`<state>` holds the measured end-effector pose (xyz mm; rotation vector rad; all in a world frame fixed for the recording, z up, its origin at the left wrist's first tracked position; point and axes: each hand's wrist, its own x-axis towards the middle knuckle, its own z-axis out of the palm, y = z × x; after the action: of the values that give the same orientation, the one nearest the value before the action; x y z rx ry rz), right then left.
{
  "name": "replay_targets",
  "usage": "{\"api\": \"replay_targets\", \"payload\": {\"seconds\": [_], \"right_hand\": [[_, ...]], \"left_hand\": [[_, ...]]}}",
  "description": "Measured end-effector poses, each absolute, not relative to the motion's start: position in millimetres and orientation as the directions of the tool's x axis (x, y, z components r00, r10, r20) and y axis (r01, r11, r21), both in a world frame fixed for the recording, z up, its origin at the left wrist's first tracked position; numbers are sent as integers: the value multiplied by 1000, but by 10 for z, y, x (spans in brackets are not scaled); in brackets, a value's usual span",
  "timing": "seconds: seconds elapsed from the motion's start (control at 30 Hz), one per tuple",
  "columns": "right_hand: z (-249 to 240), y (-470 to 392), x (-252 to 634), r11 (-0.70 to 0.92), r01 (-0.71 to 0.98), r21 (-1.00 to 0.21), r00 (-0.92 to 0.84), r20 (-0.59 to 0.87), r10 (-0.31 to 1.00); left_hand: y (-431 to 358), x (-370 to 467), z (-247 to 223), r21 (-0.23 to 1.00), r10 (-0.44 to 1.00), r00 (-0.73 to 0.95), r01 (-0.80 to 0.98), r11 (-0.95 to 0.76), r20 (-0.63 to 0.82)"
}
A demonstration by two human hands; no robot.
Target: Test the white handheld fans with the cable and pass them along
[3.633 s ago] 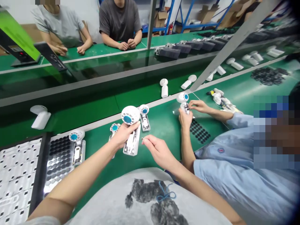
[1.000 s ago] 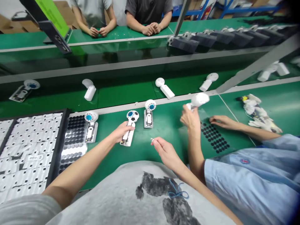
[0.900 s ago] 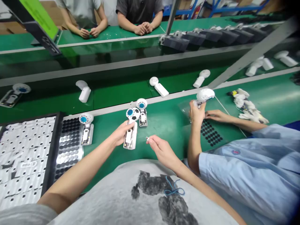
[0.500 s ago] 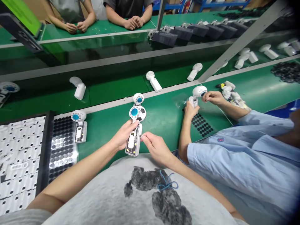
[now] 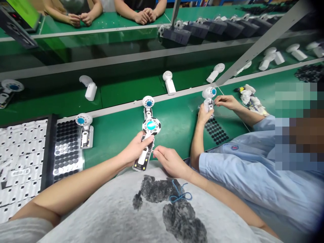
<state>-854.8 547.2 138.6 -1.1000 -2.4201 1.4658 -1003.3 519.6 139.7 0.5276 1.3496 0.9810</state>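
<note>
My left hand (image 5: 135,149) is wrapped round a handheld fan (image 5: 143,159) with a round black-and-white head, a blue centre and an open handle showing its circuit board. At the right side of that handle, my right hand (image 5: 169,160) is pinched; what its fingertips hold is too small to name. Just beyond the held fan lies another fan (image 5: 148,101) with a blue centre. A further open fan (image 5: 86,136) rests to the left, beside a sheet of black round pads (image 5: 66,148).
A tray (image 5: 47,152) of white parts is at the left. White fans (image 5: 170,85) lie on the green belt (image 5: 131,82) behind a metal rail. On the right, a co-worker's hands (image 5: 205,114) hold a fan. A slanted metal post (image 5: 253,50) rises there.
The held fan's head has turned to face upward more, and its handle tilts further left at the bottom. The co-worker's fan has turned. The whole view has shifted slightly.
</note>
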Motion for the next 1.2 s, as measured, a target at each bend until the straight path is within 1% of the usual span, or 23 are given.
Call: {"api": "replay_targets", "payload": {"seconds": [0.07, 0.17, 0.2, 0.3, 0.37, 0.47, 0.57, 0.67, 0.73, 0.83, 0.9, 1.0, 1.1, 1.2], "right_hand": [[1404, 5473, -8531, 254, 512, -821, -747, -280, 602], [1450, 5503, -8519, 348, 532, -772, -762, -258, 594], [1467, 5517, -8519, 351, 531, -771, -770, -266, 580], [1513, 5545, -8526, 294, 492, -819, -800, -293, 523], [1536, 5539, -8537, 333, 485, -808, -803, -262, 535], [1557, 5498, -8569, 440, 519, -733, -785, -205, 584], [1575, 5461, -8604, 404, 529, -747, -776, -234, 585], [1609, 5463, -8603, 419, 547, -725, -779, -257, 572], [1642, 5485, -8576, 467, 540, -700, -803, -262, 536], [1690, 5520, -8524, 471, 483, -738, -851, -270, 450], [1705, 5527, -8502, 461, 478, -747, -851, -265, 453], [1706, 5525, -8485, 471, 501, -726, -834, -261, 486], [1714, 5548, -8452, 430, 471, -770, -850, -266, 454], [1729, 5579, -8410, 422, 498, -757, -829, -272, 489]], "left_hand": [[5161, -10012, 1388, 817, 837, -77, -280, 504, -542], [5118, -9990, 1384, 812, 835, -76, -296, 502, -544], [5107, -9989, 1386, 803, 831, -70, -314, 507, -552], [5081, -10004, 1396, 766, 823, -42, -396, 507, -566], [5061, -10018, 1396, 752, 828, -43, -447, 485, -559], [5013, -10012, 1369, 765, 826, -124, -471, 439, -550], [4952, -9975, 1327, 814, 814, -261, -442, 378, -519], [4904, -9952, 1306, 862, 827, -325, -386, 328, -460], [4888, -9958, 1316, 886, 848, -311, -325, 330, -430], [4882, -9982, 1349, 916, 890, -240, -204, 345, -388], [4884, -9988, 1365, 923, 905, -200, -168, 346, -376], [4895, -9972, 1378, 917, 903, -189, -190, 352, -386], [4929, -9956, 1414, 903, 901, -166, -234, 360, -402], [4985, -9975, 1481, 868, 895, -100, -313, 386, -434]]}}
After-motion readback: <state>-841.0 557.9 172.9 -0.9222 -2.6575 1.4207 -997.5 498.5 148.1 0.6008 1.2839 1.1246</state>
